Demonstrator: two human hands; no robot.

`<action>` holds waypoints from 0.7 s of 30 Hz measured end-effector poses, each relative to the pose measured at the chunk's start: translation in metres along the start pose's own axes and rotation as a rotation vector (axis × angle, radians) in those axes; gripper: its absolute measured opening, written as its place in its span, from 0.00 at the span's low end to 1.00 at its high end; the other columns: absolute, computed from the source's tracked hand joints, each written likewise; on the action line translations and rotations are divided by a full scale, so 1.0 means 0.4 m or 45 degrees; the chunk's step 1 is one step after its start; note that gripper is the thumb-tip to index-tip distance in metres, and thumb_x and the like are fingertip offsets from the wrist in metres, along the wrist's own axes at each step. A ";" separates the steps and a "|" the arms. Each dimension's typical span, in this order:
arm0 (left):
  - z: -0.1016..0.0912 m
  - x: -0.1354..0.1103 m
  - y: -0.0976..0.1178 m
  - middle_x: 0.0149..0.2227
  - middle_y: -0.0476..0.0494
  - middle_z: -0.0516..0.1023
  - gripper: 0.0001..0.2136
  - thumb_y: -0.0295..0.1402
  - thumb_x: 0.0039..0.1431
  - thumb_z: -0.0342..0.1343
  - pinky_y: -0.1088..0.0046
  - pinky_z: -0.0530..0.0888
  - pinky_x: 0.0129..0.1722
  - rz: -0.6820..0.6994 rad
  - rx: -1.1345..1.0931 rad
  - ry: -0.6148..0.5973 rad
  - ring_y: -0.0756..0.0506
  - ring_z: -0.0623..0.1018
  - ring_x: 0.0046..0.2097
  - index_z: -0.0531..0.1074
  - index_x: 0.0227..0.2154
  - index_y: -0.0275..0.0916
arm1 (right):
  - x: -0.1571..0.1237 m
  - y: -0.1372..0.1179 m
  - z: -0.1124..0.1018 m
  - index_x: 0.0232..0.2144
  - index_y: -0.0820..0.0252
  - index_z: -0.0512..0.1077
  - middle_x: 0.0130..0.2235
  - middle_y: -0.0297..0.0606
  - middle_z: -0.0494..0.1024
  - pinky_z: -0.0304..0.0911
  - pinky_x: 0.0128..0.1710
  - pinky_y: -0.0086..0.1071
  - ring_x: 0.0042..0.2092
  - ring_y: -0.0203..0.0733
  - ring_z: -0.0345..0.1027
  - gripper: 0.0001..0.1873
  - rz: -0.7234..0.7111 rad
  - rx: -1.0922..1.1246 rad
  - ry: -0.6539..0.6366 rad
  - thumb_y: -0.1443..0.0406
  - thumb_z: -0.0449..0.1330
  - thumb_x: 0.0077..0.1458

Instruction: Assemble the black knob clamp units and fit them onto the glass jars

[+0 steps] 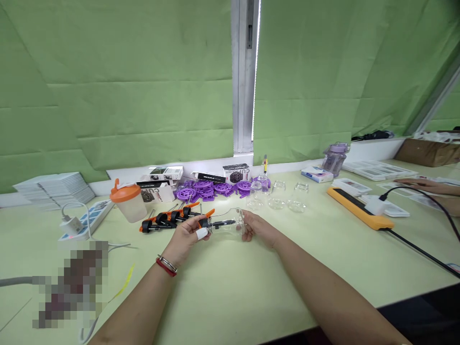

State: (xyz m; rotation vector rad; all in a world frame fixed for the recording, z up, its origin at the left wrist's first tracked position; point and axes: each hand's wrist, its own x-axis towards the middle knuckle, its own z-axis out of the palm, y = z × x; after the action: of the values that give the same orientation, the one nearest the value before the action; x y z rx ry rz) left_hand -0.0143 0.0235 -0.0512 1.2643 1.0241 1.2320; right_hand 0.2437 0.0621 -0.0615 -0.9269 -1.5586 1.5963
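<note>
Both hands are busy w/ one clear glass jar (228, 233), held on its side above the near-middle of the table (230, 297). L hand (187, 235) pinches a blk top w/ orange lever (203, 223) at the jar's L end; white tape (201, 233) wraps one digit, & bracelets (166, 265) circle that wrist. R hand (261, 229) has its fingers curled round the jar's R end. A blk rod (221, 224) shows inside the glass, roughly lengthwise; can't tell if the top is fully seated.

Near L: yellow strip (125, 281) on the table, nr a pixelated patch (contents unreadable).

Just past L hand: a row of blk & orange tops (167, 219), then a shaker cup w/ orange lid (130, 206) & a white power strip (91, 221) w/ plug in. R side: orange power strip (359, 208), white plug (375, 205) + blk cord.

Mid-table, beyond R hand: 3 clear glasses (277, 197) in a row. Purple plastic parts (204, 190) pile up to their L, backed by printed boxes (235, 173). Far L, white stack (53, 189). Far R, a co-worker's hand (424, 185) by white trays, plus a purple-lidded bottle (335, 159).

Back wall: green sheets (143, 86) either side of a window frame (243, 72).
</note>
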 end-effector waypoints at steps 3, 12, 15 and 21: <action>-0.006 0.003 -0.001 0.32 0.47 0.76 0.24 0.34 0.44 0.66 0.63 0.74 0.39 -0.001 -0.008 0.032 0.46 0.77 0.33 0.72 0.47 0.38 | -0.005 -0.003 -0.004 0.65 0.47 0.42 0.60 0.50 0.60 0.67 0.34 0.31 0.39 0.38 0.71 0.42 -0.069 0.046 -0.004 0.47 0.54 0.55; -0.004 0.002 0.001 0.32 0.46 0.76 0.23 0.35 0.44 0.66 0.64 0.74 0.38 0.010 -0.016 0.015 0.46 0.77 0.34 0.72 0.46 0.38 | -0.007 0.000 -0.004 0.63 0.44 0.50 0.57 0.45 0.59 0.66 0.38 0.35 0.39 0.38 0.70 0.43 -0.149 0.020 -0.063 0.54 0.64 0.49; -0.003 -0.001 0.001 0.31 0.47 0.76 0.23 0.34 0.43 0.67 0.63 0.74 0.38 0.007 -0.021 0.024 0.46 0.77 0.34 0.73 0.46 0.39 | -0.004 0.001 0.004 0.64 0.47 0.51 0.47 0.41 0.65 0.66 0.32 0.32 0.35 0.37 0.70 0.41 -0.100 0.026 -0.014 0.51 0.61 0.52; -0.007 0.001 -0.002 0.32 0.46 0.76 0.23 0.35 0.44 0.66 0.61 0.74 0.40 -0.007 -0.029 0.026 0.45 0.77 0.34 0.73 0.46 0.38 | -0.002 0.002 0.012 0.65 0.52 0.47 0.41 0.40 0.68 0.63 0.31 0.31 0.32 0.36 0.68 0.41 -0.064 -0.047 0.038 0.47 0.55 0.54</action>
State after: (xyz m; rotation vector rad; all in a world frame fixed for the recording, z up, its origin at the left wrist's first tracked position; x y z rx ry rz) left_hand -0.0171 0.0244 -0.0521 1.2327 1.0249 1.2510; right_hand 0.2398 0.0590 -0.0621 -0.9205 -1.5832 1.5168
